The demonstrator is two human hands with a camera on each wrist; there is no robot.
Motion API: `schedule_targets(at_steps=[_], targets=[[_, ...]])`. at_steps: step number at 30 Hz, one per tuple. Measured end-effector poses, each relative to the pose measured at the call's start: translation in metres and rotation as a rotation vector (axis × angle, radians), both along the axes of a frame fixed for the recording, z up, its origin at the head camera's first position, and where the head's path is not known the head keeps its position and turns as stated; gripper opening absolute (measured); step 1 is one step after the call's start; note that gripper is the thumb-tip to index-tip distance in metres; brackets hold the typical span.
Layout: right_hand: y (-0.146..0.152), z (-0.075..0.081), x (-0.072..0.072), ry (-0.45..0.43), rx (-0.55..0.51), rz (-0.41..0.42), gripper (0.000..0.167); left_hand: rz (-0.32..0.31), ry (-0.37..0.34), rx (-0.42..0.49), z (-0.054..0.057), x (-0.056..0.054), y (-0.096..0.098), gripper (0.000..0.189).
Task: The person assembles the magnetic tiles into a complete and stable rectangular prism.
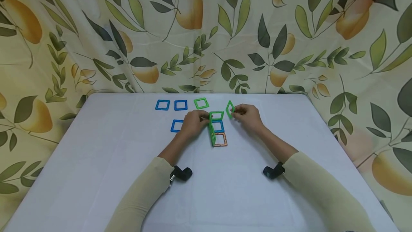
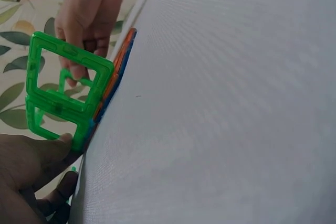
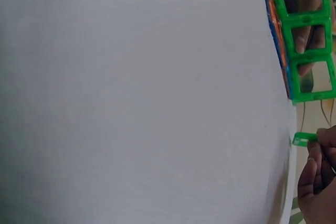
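Note:
Green square magnetic tiles (image 1: 212, 131) stand upright as a wall along the left side of flat tiles, a blue tile (image 1: 222, 126) and an orange tile (image 1: 226, 140). Another green tile (image 1: 217, 112) stands across the back, meeting the wall at a corner. My left hand (image 1: 193, 124) pinches the green wall near that corner, its thumb (image 2: 64, 140) on a tile's frame in the left wrist view. Just right of the structure, my right hand (image 1: 250, 116) holds a separate green tile (image 1: 227, 106) on edge between thumb and fingers, apart from the others.
Toward the table's back edge lie a blue tile (image 1: 162, 109), a second blue tile (image 1: 181, 109) and a green tile (image 1: 202, 107). One more blue tile (image 1: 172, 126) is partly covered by my left hand. A leaf-patterned curtain (image 1: 206, 56) hangs behind the white table (image 1: 112, 171).

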State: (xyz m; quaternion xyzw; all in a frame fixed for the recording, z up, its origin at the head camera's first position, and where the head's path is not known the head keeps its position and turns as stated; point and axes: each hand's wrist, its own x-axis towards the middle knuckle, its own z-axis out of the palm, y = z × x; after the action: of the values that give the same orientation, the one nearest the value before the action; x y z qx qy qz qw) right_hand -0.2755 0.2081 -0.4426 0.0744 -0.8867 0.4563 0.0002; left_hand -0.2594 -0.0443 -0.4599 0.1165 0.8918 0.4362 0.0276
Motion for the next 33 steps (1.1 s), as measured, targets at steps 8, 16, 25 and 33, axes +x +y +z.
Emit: schedule_targets(at_steps=[8, 16, 25, 33], targets=[[0.002, 0.0, 0.011, 0.046, 0.024, 0.006, 0.015, -0.011, 0.014, 0.009, 0.0, 0.0, 0.001, 0.022], [0.002, 0.002, 0.022, 0.064, 0.034, 0.023, 0.015, -0.005, 0.001, 0.005, 0.0, 0.0, 0.0, 0.024], [0.002, 0.002, 0.036, 0.049, 0.056, 0.007, 0.014, -0.011, -0.004, 0.005, -0.001, 0.0, -0.001, 0.024], [-0.003, 0.004, 0.048, 0.044, 0.052, 0.023, 0.012, -0.012, 0.003, 0.016, -0.001, 0.0, -0.002, 0.025]])
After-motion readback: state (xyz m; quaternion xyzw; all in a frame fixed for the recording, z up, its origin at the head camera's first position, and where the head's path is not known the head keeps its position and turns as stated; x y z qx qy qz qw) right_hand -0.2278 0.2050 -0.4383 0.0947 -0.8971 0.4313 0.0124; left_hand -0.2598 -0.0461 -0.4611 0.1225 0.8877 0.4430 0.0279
